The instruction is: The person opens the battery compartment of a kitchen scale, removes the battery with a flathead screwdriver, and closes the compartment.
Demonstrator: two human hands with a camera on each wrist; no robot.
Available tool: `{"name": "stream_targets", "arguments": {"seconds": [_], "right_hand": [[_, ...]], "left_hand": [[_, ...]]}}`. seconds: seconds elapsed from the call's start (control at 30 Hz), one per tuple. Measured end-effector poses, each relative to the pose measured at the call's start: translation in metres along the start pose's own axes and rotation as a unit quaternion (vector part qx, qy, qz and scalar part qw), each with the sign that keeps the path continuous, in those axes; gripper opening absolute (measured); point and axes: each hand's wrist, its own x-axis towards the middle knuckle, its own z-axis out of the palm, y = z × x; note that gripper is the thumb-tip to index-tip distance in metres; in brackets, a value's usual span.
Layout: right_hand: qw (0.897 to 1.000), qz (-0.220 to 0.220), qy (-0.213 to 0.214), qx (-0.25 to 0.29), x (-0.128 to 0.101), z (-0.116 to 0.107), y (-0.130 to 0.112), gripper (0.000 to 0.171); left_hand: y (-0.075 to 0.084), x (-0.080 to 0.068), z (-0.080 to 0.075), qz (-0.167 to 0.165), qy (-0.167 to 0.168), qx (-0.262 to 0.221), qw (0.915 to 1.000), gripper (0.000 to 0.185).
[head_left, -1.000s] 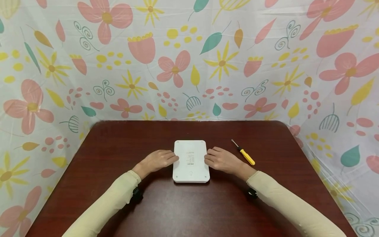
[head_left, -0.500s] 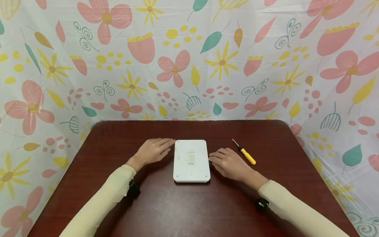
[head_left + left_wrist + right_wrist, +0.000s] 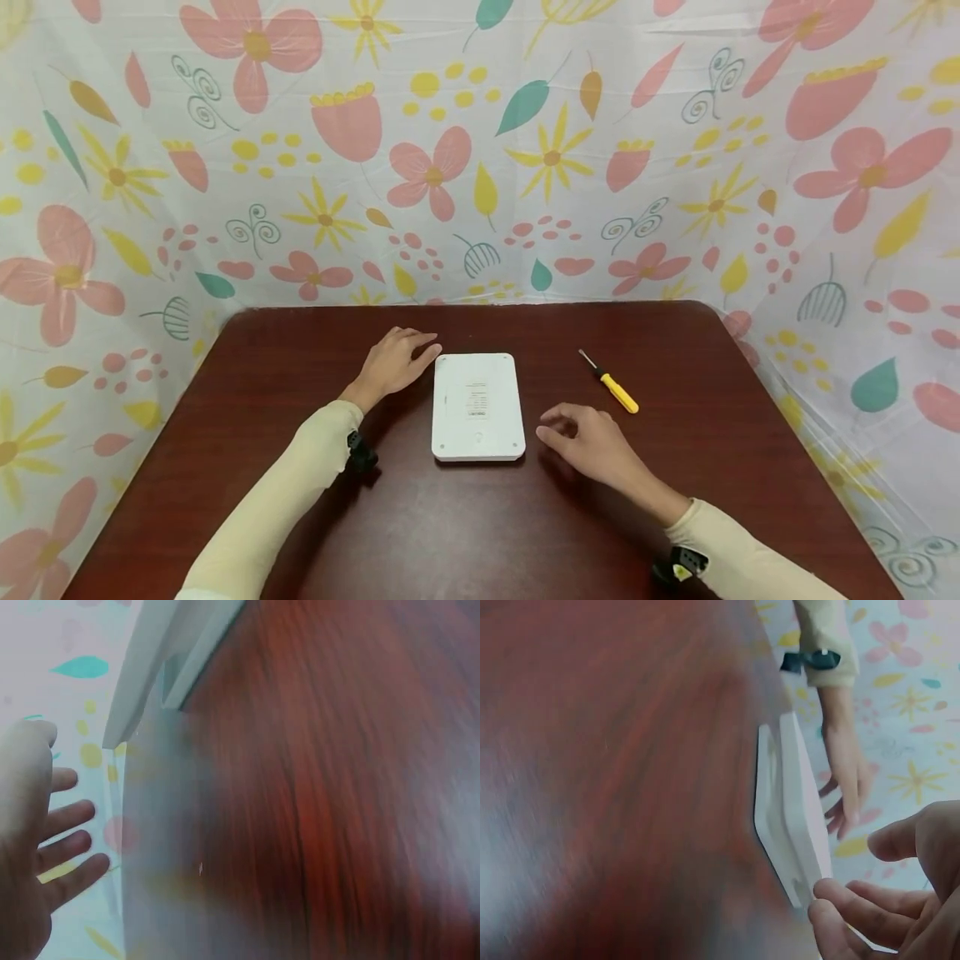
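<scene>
A white flat rectangular device [image 3: 477,429] lies on the brown table, with a small printed label and a screw at each corner on its upper face. From the side, the right wrist view shows two white layers with a gap between them. My left hand [image 3: 392,365] is spread near its far left corner, thumb apart from the fingers, holding nothing. My right hand [image 3: 592,442] hovers to the right of the device, fingers loosely bent and holding nothing; in the head view a gap separates them. A screwdriver [image 3: 619,393] with a yellow handle lies beyond my right hand.
The dark brown table [image 3: 480,533] has rounded far corners. A white curtain [image 3: 480,275] with flowers and leaves hangs behind it and along both sides. Dark wrist cameras [image 3: 362,454] sit under both pale sleeves.
Both hands have left the device's sides, where their fingers rested a second ago. The left moved toward its far corner, the right away to the right and nearer. The device stays in place.
</scene>
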Motion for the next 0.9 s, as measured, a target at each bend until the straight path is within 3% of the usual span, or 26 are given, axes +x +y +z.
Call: {"name": "stream_targets", "arguments": {"seconds": [0.2,0.43,0.73,0.9], "right_hand": [[0.992,0.051,-0.054,0.1,-0.007,0.011,-0.003,0.022],[0.968,0.119,-0.09,0.204,-0.011,0.026,-0.002,0.031],[0.925,0.15,-0.137,0.322,-0.009,0.033,-0.001,0.039],[0.916,0.154,-0.136,0.345,-0.006,0.038,0.002,0.04]], "left_hand": [[0.001,0.007,0.007,-0.024,-0.018,-0.072,0.9969,0.051],[0.007,0.01,0.012,-0.06,-0.042,-0.133,0.9884,0.052],[0.006,0.008,0.016,-0.064,-0.067,-0.158,0.9831,0.041],[0.006,0.007,0.017,-0.068,-0.063,-0.166,0.9818,0.037]]}}
